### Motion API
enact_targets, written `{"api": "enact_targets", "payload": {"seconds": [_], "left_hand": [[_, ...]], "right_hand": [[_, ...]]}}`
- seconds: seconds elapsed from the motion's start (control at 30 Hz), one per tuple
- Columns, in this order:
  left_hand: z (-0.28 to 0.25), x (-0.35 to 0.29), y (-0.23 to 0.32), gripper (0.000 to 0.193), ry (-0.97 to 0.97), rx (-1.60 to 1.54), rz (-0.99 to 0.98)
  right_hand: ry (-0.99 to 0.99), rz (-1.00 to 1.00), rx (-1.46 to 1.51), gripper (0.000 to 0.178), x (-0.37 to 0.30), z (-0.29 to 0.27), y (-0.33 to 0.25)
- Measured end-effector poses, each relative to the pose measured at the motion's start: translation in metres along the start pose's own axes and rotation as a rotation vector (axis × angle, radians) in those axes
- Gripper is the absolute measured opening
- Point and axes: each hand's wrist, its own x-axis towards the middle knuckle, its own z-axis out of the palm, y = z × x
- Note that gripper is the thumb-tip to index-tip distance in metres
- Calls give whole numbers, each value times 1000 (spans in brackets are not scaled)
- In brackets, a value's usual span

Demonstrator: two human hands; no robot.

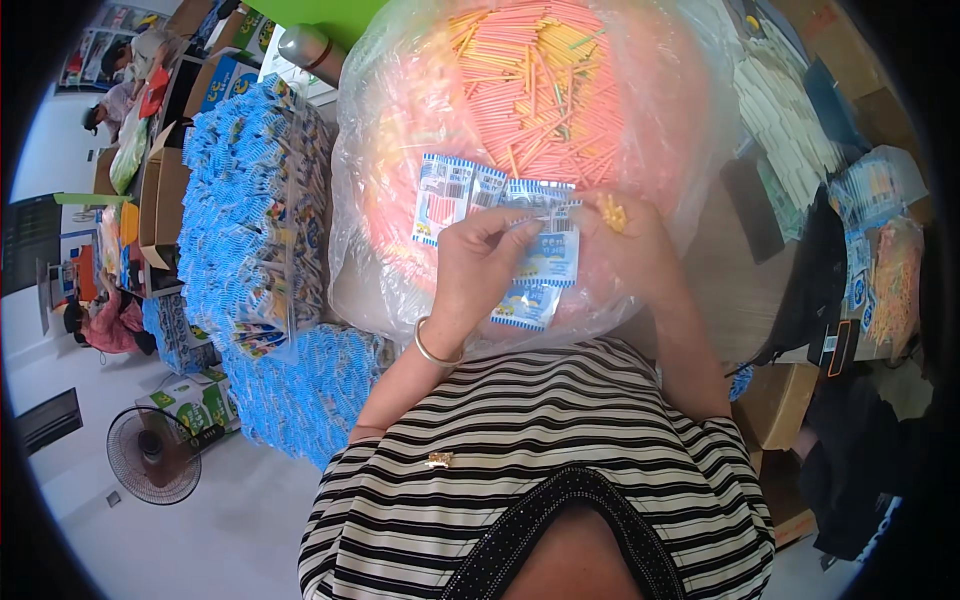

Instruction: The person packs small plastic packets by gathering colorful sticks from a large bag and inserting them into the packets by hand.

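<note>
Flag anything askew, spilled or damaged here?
Minor: some sticks lie crisscross in the big clear plastic bag, while others beside them line up neatly. No spill or damage stands out.

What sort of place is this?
Probably a packing workshop: a large clear plastic bag of thin pink and yellow sticks sits in the middle, a tall stack of small blue-and-white plastic packets stands to its left, and a brown cardboard box is at right.
</note>
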Motion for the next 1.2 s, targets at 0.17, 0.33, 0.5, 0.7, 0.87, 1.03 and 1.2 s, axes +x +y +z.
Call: {"api": "enact_targets", "payload": {"seconds": [0.17,0.33,0.5,0.7,0.87,1.03,1.2], "left_hand": [[-5,1,-13,14,22,163,116],[-8,3,-8,17,-57,179,86],[-6,2,-8,18,-71,73,68],[0,2,1,14,-48,-113,65],[-3,2,0,14,-73,8,126],[-3,0,11,18,-125,178,242],[-6,-1,10,27,-127,-36,198]], "right_hand": [[157,152,211,35,9,-10,-26],[147,-47,447,50,24,11,-51],[-34,183,585,54,30,28,-46],[7,260,487,52,29,35,-31],[-6,136,142,46,21,33,-44],[-69,8,-163,35,21,24,-43],[-173,-212,-348,34,16,7,-55]]}}
